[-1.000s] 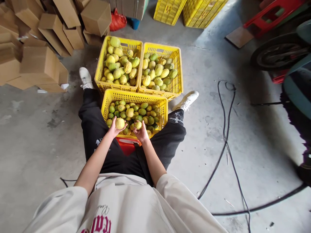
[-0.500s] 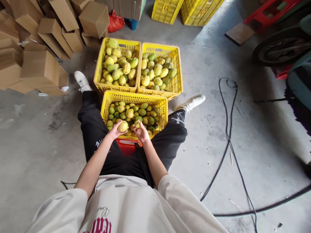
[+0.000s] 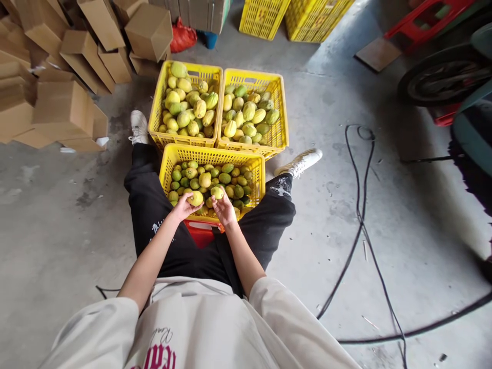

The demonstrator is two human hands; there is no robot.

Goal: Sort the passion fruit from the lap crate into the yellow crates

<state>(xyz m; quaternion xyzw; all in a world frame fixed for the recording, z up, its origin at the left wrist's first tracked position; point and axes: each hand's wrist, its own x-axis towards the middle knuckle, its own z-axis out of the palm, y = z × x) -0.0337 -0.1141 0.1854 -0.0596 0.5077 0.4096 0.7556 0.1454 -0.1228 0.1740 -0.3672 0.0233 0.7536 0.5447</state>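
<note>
In the head view, my left hand (image 3: 183,207) is closed round a yellow-green oval fruit (image 3: 196,198), which shows past the fingertips. My right hand (image 3: 225,209) grips a second, smaller yellow-green fruit (image 3: 217,192) between thumb and fingers. Both hands are over the near part of a yellow plastic crate (image 3: 261,177) standing between my legs. Inside it lie many small fruits (image 3: 225,178), green to yellow; the ones under my hands are partly hidden.
Behind the near crate stand a left yellow crate (image 3: 156,110) and a right yellow crate (image 3: 285,113), both holding larger yellow-green fruits. Cardboard boxes (image 3: 63,110) are piled at the left. A black cable (image 3: 361,220) lies on the floor to the right, near a wheel (image 3: 442,74).
The fruit in my left hand has turned and shows a longer side. My right hand's fruit has tipped and risen slightly. My left foot has shifted inward toward the crates.
</note>
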